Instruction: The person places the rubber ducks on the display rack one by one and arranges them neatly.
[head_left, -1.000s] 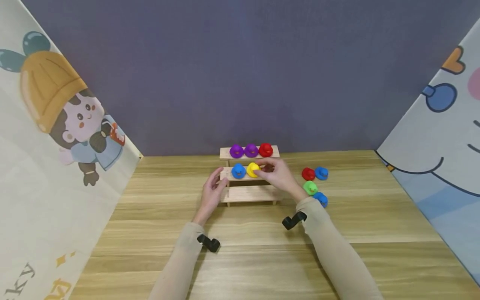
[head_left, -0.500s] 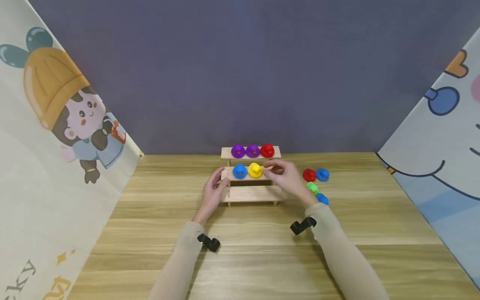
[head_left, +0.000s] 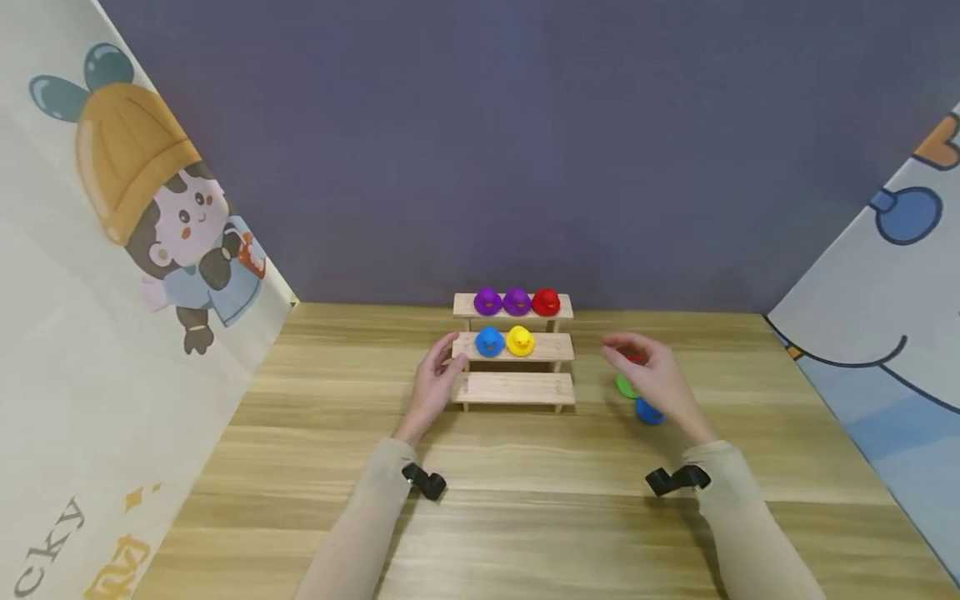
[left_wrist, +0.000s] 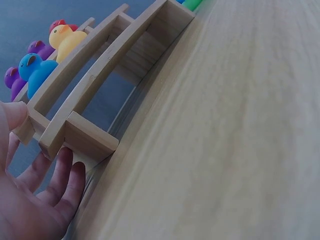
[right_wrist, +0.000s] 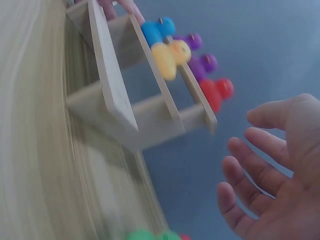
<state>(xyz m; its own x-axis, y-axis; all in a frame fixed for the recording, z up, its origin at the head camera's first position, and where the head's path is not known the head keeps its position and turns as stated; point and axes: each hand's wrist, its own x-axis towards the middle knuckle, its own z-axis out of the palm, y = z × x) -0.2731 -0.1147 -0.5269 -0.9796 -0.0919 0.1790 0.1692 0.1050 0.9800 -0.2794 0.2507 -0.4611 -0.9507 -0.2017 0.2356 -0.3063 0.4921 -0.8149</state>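
Observation:
A three-step wooden rack (head_left: 513,388) stands on the table. Its top step bears two purple rubber ducks (head_left: 487,302) and a red one (head_left: 547,302). On the middle step sit a blue duck (head_left: 490,342) and a yellow duck (head_left: 521,341), side by side at the left. My left hand (head_left: 432,388) rests at the rack's left end, thumb at the middle step and relaxed fingers (left_wrist: 61,172) beside the lowest one. Holding nothing, my right hand (head_left: 657,382) hovers right of the rack with fingers loosely bent, over more ducks.
Beneath the right hand, a green duck (head_left: 627,386) and a blue duck (head_left: 648,412) lie on the wooden table (head_left: 525,500), with a red duck (head_left: 636,358) mostly covered. A dark wall (head_left: 510,150) rises behind the rack; printed panels flank both sides.
My right hand has let go of the yellow duck on the middle step and moved right, over the loose ducks. My left hand stays at the rack's left end.

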